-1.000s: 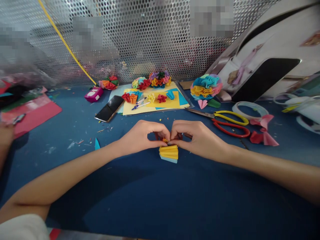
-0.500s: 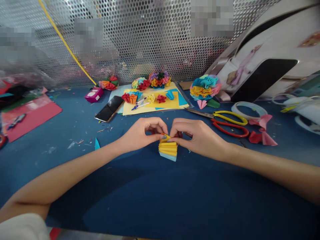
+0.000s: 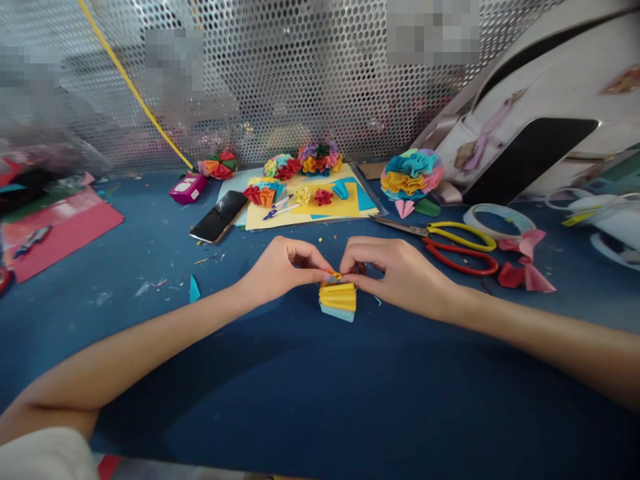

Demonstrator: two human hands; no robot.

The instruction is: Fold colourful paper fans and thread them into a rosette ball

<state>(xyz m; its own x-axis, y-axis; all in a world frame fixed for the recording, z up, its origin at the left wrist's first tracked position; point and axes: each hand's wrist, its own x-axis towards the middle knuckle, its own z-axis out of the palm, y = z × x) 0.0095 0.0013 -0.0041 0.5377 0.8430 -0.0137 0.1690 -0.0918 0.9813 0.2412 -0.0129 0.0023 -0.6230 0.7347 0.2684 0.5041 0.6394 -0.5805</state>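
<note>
A small pleated paper piece [image 3: 339,301], yellow on top with light blue below, hangs between my two hands at the middle of the view. My left hand [image 3: 293,267] pinches its upper edge between thumb and fingers, where a bit of orange shows. From the other side my right hand [image 3: 387,265] pinches the same upper edge, its fingertips close to the left ones. The folded layers hang below the fingertips, over the dark blue table [image 3: 320,400].
Scissors [image 3: 460,248] with yellow and red handles lie right of centre, beside a tape roll [image 3: 499,220]. Behind are a phone [image 3: 219,217], paper flowers [image 3: 412,175], a purple box [image 3: 188,189] and yellow sheets [image 3: 260,219]. A white bag [image 3: 560,73] stands at right.
The fingertips of both hands have drawn closer together over the paper's upper edge, covering more of it. A tiny yellow scrap now shows on the table behind the hands.
</note>
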